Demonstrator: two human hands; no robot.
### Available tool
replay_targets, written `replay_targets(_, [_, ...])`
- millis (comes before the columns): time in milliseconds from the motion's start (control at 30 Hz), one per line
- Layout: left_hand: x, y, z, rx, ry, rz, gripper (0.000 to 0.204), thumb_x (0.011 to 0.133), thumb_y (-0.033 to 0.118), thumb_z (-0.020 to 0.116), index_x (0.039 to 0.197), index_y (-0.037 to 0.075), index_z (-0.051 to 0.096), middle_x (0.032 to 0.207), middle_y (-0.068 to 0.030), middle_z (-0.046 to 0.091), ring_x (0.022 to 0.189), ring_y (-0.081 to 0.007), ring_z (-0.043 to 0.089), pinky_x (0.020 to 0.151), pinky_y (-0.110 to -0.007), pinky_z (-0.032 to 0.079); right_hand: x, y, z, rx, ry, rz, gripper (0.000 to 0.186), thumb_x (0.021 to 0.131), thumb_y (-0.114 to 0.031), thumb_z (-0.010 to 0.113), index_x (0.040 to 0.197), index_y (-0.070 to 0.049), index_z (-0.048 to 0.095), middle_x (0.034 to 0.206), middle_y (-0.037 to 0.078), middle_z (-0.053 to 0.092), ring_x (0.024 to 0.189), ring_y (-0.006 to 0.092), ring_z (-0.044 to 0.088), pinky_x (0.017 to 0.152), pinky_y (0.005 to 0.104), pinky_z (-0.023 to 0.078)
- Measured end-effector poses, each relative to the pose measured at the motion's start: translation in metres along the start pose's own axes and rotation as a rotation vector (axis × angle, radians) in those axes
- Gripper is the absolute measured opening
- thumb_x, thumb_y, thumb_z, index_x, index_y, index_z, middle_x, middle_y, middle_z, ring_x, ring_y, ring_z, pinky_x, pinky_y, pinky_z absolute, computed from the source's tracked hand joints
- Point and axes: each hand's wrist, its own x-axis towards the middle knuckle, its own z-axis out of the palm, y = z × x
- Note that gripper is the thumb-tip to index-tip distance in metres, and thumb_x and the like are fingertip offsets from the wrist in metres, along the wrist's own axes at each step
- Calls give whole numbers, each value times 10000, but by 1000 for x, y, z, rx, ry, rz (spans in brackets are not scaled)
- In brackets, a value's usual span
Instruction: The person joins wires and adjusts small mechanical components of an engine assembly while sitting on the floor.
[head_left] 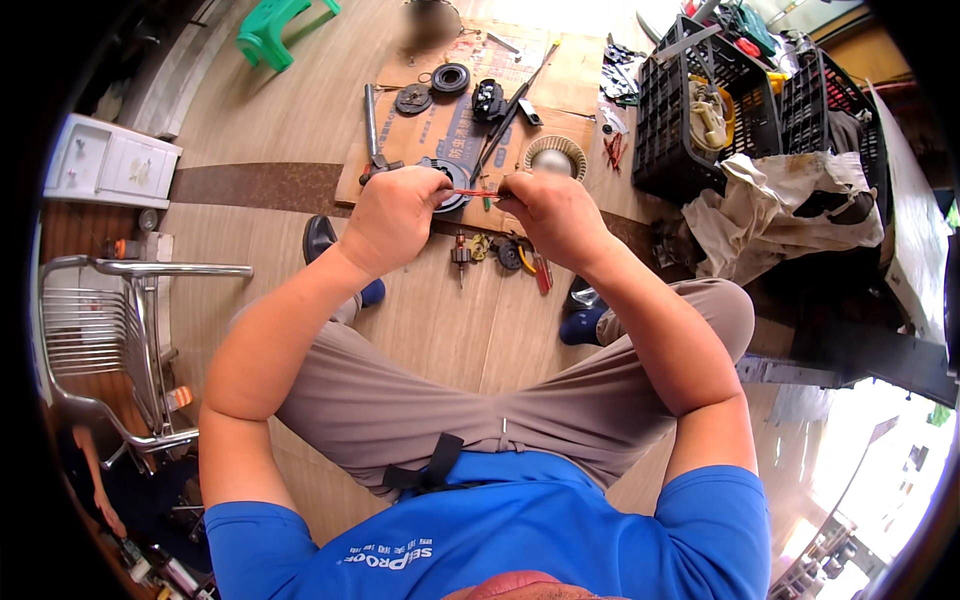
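Note:
A thin red wire (476,193) stretches between my two hands, in front of me above the edge of a cardboard sheet (405,68). My left hand (398,212) is closed on its left end, fingertips pinched. At the other end, my right hand (556,214) pinches it too. Partly hidden behind the left hand lies a round grey motor housing (455,178). A beige ribbed fan wheel (556,156) sits just beyond the right hand. Nearer me on the floor are a motor armature (460,256) and a red-handled tool (542,274).
A hammer (371,125), a black ring (450,77), a disc (412,98) and a black part (488,98) lie on the cardboard. Black crates (680,130) and a draped cloth (775,215) stand right. To the left are a green stool (268,38) and a metal chair (140,330).

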Motion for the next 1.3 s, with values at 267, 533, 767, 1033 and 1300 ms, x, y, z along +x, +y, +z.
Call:
replay_targets(267, [-4,2,3,78,67,180,127,802,-55,625,917,-6,646,802,-172,644,740,-348,636,661,-386,504,-3,-4,2,76,62,-34,170,890,-234,641,846,-69,644,785,122,623,760,336,627,669,429,498])
replay_targets(533, [-1,2,2,27,142,222,164,782,-78,631,929,-7,649,787,-158,636,726,-332,629,647,-378,500,0,-9,-5,76,41,9,173,902,-237,632,844,-74,638,792,121,620,768,327,630,671,425,495])
replay_targets(767, [-2,5,2,52,85,270,147,781,-70,647,915,-10,648,785,-156,637,718,-328,625,646,-369,498,-1,-8,-3,207,49,-137,116,872,-120,662,957,-41,663,809,133,622,778,324,623,668,394,497])
replay_targets(1033, [0,7,-3,-38,8,280,138,791,-69,650,918,-15,657,803,-161,650,739,-317,643,662,-356,509,0,-10,-13,209,19,-189,85,863,-100,663,921,-41,642,811,121,626,780,327,625,658,391,502])
replay_targets(1300, [1,8,4,-47,33,280,108,834,7,647,941,-4,642,835,-142,649,768,-308,642,663,-366,515,1,-5,-8,134,61,-199,50,812,-88,651,849,-64,625,755,122,615,752,323,629,647,412,501])
